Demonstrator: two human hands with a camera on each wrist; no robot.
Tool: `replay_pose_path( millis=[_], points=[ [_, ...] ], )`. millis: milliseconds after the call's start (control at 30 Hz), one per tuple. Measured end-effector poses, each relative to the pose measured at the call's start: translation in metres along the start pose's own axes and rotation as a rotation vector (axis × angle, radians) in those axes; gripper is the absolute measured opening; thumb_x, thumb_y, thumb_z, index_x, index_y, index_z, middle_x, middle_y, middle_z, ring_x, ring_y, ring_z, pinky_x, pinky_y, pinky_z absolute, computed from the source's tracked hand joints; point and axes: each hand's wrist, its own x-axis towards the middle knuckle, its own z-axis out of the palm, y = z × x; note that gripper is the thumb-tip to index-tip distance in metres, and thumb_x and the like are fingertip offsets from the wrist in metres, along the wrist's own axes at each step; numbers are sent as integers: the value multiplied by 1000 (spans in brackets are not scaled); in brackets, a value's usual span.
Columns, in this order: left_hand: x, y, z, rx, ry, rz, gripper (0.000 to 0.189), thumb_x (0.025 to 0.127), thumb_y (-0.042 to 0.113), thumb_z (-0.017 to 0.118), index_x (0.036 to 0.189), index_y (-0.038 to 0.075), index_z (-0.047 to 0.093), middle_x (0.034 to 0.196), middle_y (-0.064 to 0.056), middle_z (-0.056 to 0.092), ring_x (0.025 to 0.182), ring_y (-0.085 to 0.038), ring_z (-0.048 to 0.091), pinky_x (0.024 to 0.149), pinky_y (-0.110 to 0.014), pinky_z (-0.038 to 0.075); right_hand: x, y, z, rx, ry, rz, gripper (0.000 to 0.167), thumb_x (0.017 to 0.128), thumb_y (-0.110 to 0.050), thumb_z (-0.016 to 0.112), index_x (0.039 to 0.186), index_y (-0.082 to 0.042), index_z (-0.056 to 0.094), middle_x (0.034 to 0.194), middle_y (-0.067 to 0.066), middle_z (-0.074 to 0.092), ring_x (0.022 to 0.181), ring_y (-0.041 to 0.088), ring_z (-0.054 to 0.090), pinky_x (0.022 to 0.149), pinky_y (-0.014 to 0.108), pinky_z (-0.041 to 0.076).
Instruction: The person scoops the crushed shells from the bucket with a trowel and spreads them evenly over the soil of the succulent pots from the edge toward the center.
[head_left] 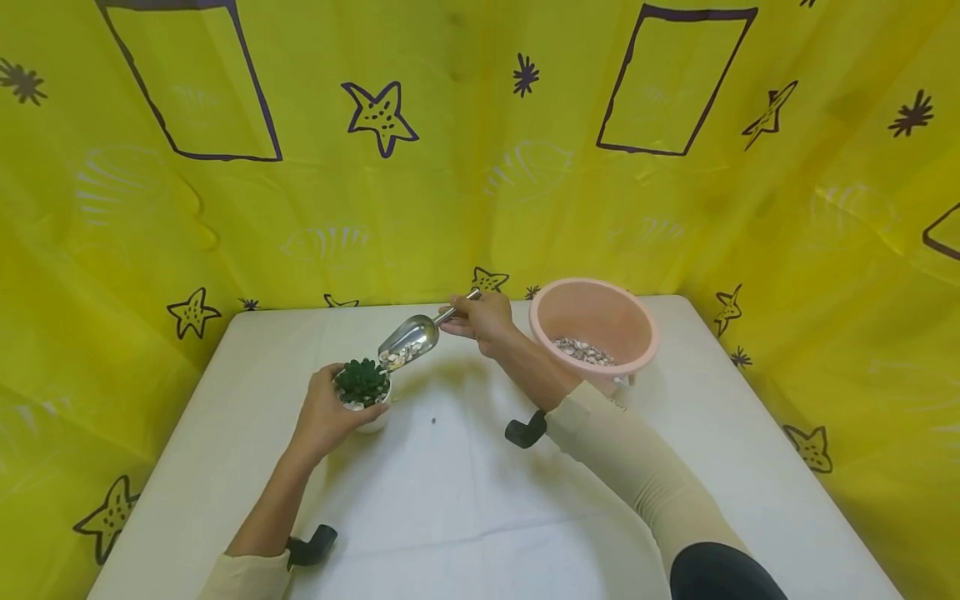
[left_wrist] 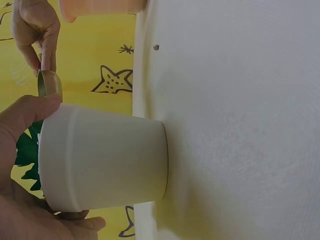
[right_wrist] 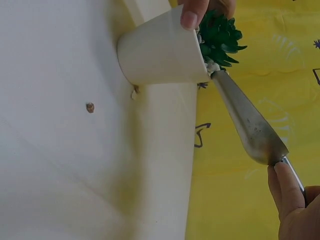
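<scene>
Gripping the slim handle [head_left: 473, 294] of a shiny metal scoop [head_left: 422, 330], a person's right hand [head_left: 487, 323] tilts pale, rough chips [head_left: 403, 355] at a smooth, tapered white pot [head_left: 375, 422], left of center in the head view; the left hand [head_left: 330, 407] clasps it beneath a spiky green plant [head_left: 362, 380]. Right of center, a round pink basin [head_left: 592, 312] holds speckled stones [head_left: 587, 352].

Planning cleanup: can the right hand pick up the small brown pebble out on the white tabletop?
Probably not: the right hand grips the silver metal scoop, carrying pale stones. Nothing else appears to block the small brown pebble.
</scene>
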Motion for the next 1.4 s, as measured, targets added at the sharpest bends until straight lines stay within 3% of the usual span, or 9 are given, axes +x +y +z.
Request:
replay_pose_path(
  millis=[133,400,767,967,1167,1400],
  points=[
    [1,-1,0,-7,-20,-1,103,83,25,89,155,-14,26,153,-37,33,142,-53,36,118,-65,33,-1,0,0,-2,4,4,10,105,-3,63,102,4,59,117,32,71,84,26,79,77,32,63],
    [-1,1,1,2,15,-17,110,80,34,92,153,-15,27,154,-38,32,142,-54,37,117,-65,34,-1,0,0,-3,5,8,10,105,-4,63,104,5,59,117,32,71,82,25,79,77,32,63],
    [2,0,1,-5,-25,-5,104,83,25,89,155,-14,25,154,-39,32,143,-54,35,117,-66,32,-1,0,1,0,2,4,10,105,-4,63,102,4,59,117,32,71,78,23,78,77,32,63],
    [1,2,1,3,2,-26,112,80,34,92,155,-14,24,155,-38,30,143,-53,36,118,-65,33,0,0,1,3,-1,7,9,105,-4,63,103,4,58,119,33,70,80,25,79,76,32,63],
    [1,2,1,6,20,-23,105,82,32,91,151,-15,28,153,-37,32,141,-52,38,117,-64,35,0,0,2,-3,-3,8,9,105,-3,63,103,4,58,119,33,70,81,25,79,77,32,63],
    [2,1,-2,-23,-37,-13,100,82,22,88,153,-14,27,153,-37,33,142,-54,36,117,-66,33,-1,0,2,-10,7,9,10,105,-4,63,104,5,59,115,31,71,86,27,79,77,32,63]
  ],
)
